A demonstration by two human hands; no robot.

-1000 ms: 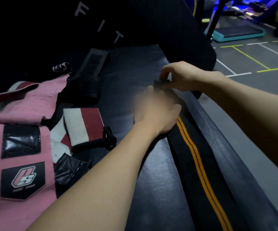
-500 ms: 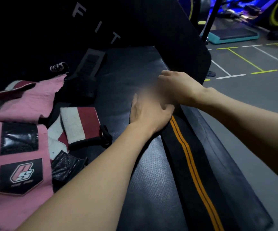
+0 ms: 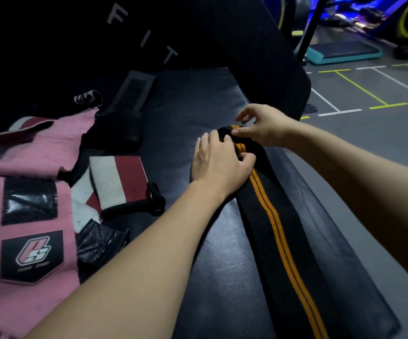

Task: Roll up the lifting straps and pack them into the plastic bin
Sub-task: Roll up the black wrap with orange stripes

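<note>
A long black strap with orange stripes (image 3: 281, 236) lies flat along the right side of a black padded bench (image 3: 212, 265). Its far end is turned over into a small roll (image 3: 237, 140). My left hand (image 3: 220, 165) rests on the strap just behind the roll, fingers curled onto it. My right hand (image 3: 264, 127) pinches the top of the roll with thumb and fingers. No plastic bin is in view.
A pink wrap with a black logo patch (image 3: 29, 231) covers the bench's left side. A red-and-white wrap (image 3: 117, 182) lies beside it, and a black strap (image 3: 129, 99) farther back. An upright black pad rises behind; the gym floor (image 3: 369, 133) drops off to the right.
Both hands have shifted slightly toward me along the strap. The strap's far end, hidden under the hands before, now shows as a small roll with orange stripes.
</note>
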